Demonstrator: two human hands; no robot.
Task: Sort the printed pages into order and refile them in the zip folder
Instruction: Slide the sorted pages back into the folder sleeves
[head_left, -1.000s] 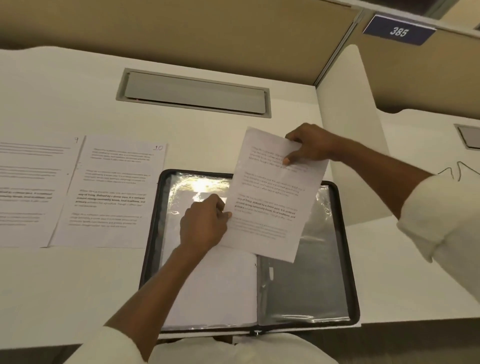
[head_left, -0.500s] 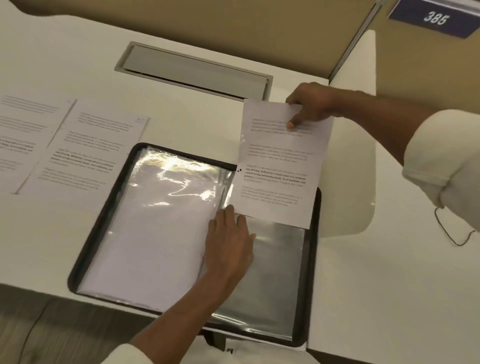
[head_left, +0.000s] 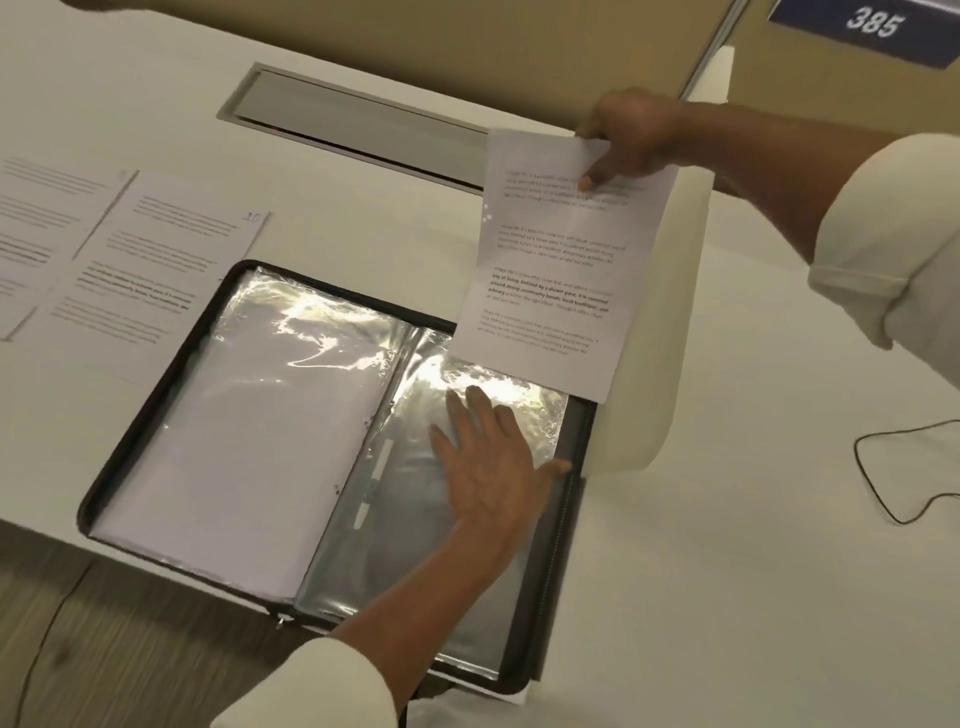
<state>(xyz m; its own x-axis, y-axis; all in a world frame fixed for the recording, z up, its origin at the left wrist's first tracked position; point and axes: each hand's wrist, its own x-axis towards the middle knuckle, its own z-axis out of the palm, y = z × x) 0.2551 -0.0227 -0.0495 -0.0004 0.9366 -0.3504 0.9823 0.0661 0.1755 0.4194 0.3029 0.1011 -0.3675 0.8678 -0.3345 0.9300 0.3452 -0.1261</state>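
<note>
Left hand (head_left: 488, 457) spread flat on right sleeve of open zip folder (head_left: 156, 415); right hand (head_left: 631, 135) pinches printed page (head_left: 556, 270) top edge above.

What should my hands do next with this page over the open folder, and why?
Probably lower the printed page until its bottom edge meets the mouth of the empty-looking plastic sleeve. The right hand pinches it by the top, above the right side of the zip folder, and the left hand lies flat on that sleeve, steadying it.
</note>
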